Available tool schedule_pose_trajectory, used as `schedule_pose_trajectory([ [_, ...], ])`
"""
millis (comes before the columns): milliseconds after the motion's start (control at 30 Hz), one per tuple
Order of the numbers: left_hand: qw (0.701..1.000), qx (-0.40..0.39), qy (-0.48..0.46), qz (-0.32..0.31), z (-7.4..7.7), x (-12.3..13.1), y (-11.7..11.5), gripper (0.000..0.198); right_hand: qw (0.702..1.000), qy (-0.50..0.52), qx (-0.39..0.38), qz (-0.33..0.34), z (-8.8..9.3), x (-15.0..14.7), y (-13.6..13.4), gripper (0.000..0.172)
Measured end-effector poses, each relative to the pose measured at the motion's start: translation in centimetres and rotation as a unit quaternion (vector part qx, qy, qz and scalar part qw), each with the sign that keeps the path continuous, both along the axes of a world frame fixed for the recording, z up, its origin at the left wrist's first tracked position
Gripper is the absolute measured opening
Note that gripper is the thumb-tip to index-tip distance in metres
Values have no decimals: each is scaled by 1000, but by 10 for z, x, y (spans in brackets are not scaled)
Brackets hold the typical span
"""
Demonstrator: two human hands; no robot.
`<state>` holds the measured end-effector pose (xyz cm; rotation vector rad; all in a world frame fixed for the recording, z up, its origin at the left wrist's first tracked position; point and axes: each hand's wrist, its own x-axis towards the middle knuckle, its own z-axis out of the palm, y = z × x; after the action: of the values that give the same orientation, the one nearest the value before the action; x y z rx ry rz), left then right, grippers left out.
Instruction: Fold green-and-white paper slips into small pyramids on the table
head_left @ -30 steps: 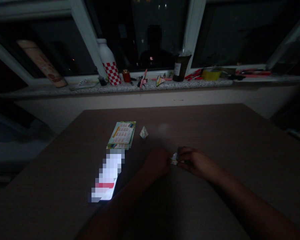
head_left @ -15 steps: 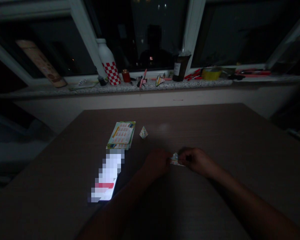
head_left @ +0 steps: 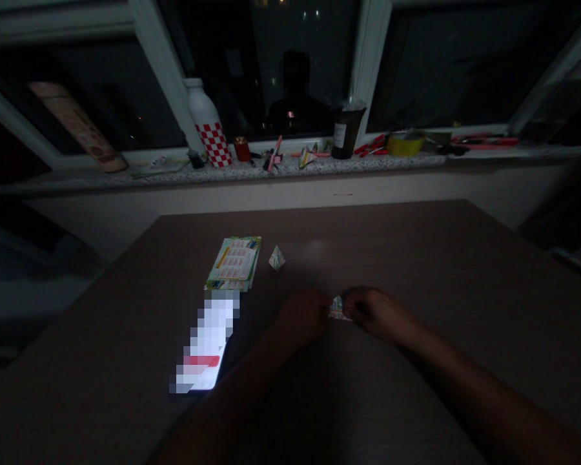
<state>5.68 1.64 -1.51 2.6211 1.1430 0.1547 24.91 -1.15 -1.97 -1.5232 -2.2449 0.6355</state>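
Observation:
A small folded piece of printed paper (head_left: 338, 310) lies low over the table between my two hands, its top coming to a point. My left hand (head_left: 303, 316) is closed on its left edge, the fingers mostly in shadow. On the other side my right hand (head_left: 370, 309) pinches the right part, its curled fingers covering some of the paper. Farther back stands or lies a little folded paper shape (head_left: 277, 258) with a pointed top, apart from both hands. Left of it is a stack of printed paper sheets (head_left: 235, 261).
A lit phone (head_left: 208, 345), its screen blurred, lies left of my left forearm on the brown table (head_left: 416, 245). Along the stone windowsill (head_left: 281, 169) stand a red-and-white checkered bottle (head_left: 213, 135), a dark cup (head_left: 345, 135), yellow tape (head_left: 407, 144) and a leaning tube (head_left: 77, 126).
My right hand's fingers have shifted slightly left over the paper and cover more of it. My left hand keeps nearly the same place. The view has moved a little.

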Motion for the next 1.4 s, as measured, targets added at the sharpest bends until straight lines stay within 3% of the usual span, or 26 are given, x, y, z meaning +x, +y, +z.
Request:
schedule_pose_trajectory([
  [500,1000,10,0,-2,-2,0,-1,23,998,40,16,50,-2,3,0,19],
  [900,1000,22,9,2,-5,-1,-2,24,999,36,8,18,-4,2,1,18],
  [1167,999,40,9,-1,-5,1,-3,22,998,24,35,38,0,1,-4,20],
  [1400,999,36,13,8,-3,3,-4,22,999,41,13,-6,3,-4,-5,11],
])
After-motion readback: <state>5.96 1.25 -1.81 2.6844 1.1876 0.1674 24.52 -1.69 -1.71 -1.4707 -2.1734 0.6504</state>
